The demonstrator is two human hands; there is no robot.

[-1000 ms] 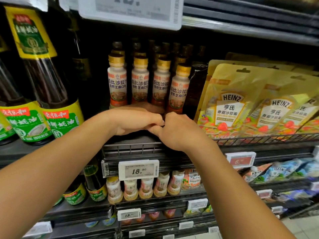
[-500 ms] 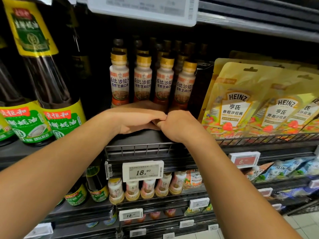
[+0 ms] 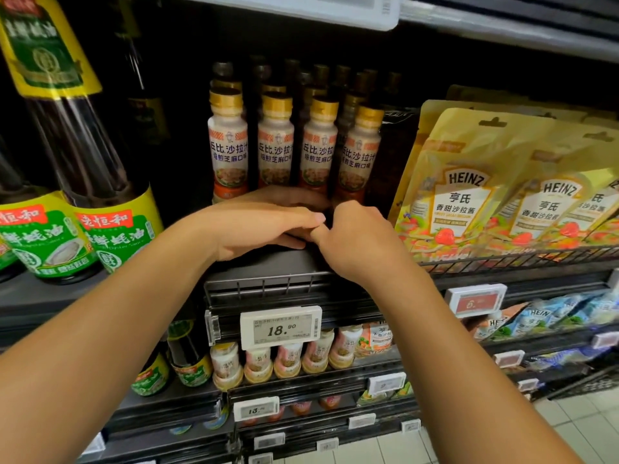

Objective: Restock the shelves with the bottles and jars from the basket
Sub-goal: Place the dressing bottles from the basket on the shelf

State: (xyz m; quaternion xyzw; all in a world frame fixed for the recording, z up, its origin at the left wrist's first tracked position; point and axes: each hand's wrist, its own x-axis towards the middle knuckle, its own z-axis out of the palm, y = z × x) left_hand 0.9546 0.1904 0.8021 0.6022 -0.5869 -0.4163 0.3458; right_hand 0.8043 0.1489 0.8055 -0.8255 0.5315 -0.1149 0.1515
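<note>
Both hands at the shelf front (image 3: 284,287)
Curling left hand (image 3: 254,229) and right hand (image 3: 355,241) fingertip to fingertip, cannot tell if pinching anything; just behind the grip, upright sesame dressing bottles (image 3: 277,145)

Left hand (image 3: 254,231) against curled right hand (image 3: 356,244).

Dressing bottles (image 3: 227,152) are white, gold-capped; pouches (image 3: 462,182) yellow; sauce bottles (image 3: 110,229) seemingly brown.

There are 4 front-row dressing bottles (image 3: 227,152), 3 front-facing Heinz pouches (image 3: 465,195) and perhaps 3 oyster-sauce bottles (image 3: 110,209).
</note>
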